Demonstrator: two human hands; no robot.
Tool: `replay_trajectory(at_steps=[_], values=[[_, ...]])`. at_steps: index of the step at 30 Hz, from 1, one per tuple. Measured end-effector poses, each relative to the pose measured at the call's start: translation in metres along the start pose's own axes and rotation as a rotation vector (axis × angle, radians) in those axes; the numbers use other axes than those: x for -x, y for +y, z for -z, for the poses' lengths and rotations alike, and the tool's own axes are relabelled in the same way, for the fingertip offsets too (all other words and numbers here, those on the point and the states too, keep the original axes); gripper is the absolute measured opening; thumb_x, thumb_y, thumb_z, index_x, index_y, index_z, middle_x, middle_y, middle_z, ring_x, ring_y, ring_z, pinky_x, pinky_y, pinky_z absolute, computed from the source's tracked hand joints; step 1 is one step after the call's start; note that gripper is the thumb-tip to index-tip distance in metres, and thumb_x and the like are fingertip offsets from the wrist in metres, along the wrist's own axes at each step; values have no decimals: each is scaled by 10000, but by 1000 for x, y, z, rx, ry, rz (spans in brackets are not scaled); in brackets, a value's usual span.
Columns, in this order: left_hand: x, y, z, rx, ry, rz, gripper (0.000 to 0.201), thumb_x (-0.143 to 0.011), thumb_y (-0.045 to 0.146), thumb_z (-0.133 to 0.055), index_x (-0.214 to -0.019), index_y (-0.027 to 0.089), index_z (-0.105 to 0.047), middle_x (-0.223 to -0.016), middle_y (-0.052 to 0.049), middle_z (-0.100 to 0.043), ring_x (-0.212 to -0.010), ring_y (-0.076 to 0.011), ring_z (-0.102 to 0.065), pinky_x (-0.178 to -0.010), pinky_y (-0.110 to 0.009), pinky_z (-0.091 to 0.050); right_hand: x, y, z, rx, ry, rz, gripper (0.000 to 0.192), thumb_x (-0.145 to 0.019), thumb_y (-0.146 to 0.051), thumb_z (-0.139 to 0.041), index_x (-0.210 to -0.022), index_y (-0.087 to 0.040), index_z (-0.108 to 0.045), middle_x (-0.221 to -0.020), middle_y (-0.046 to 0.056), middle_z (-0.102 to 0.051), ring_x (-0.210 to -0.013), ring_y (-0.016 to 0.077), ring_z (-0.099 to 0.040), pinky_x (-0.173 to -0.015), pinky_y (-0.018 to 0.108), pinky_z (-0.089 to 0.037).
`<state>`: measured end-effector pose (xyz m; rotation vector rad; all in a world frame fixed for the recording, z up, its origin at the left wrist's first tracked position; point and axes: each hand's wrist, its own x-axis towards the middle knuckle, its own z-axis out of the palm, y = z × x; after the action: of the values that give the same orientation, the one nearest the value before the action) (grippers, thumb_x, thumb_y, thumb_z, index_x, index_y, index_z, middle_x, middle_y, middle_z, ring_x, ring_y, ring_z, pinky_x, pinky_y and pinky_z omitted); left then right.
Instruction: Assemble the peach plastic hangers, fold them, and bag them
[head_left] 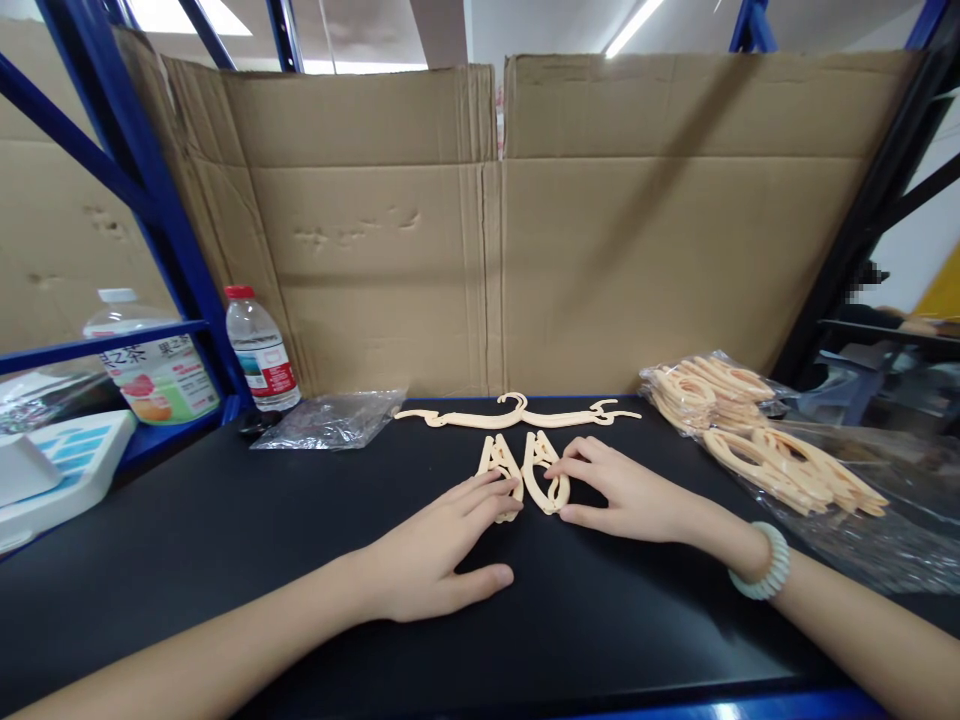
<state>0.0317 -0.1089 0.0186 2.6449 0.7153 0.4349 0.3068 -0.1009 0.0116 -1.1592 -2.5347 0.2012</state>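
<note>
Two cream folded plastic hangers lie side by side on the black tabletop: a left folded hanger and a right folded hanger. My left hand lies flat with its fingers stretched over the left one, partly hiding it; its thumb points away to the side. With thumb and curved fingers, my right hand takes the right one by its outer edge. Just behind them rests an unfolded cream hanger, its hook toward the cardboard. A pale coiled band circles my right wrist.
At the right, clear plastic bags hold several folded hangers. A flat clear bag lies back left beside a red-capped bottle. A white and blue device stands far left. Cardboard walls the back.
</note>
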Motion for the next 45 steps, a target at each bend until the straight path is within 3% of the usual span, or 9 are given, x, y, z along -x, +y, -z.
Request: replay_trajectory(at_steps=[8,45], values=[[-3,1,2,-120,-83,5,516,-872,373,-554,-1342,202,-428,-1489,-110,-347,-1402,-277,-235,-1116,-473,-286,-1,2,0,5,-22,0,405,-878,-474,-518,-1198,-231,-563,-1063,81,-529,-986,229,-491,-885,398,-421],[-1,-8,0,-108,-30,-33,503,-873,332,-556,-1349,235,-428,-1453,-107,-376,-1372,-286,-291,-1102,-467,-323,1,4,5,-89,-9,-16,330,-846,-425,-585,-1088,-211,-520,-1094,51,-570,-998,218,-490,-881,369,-417]])
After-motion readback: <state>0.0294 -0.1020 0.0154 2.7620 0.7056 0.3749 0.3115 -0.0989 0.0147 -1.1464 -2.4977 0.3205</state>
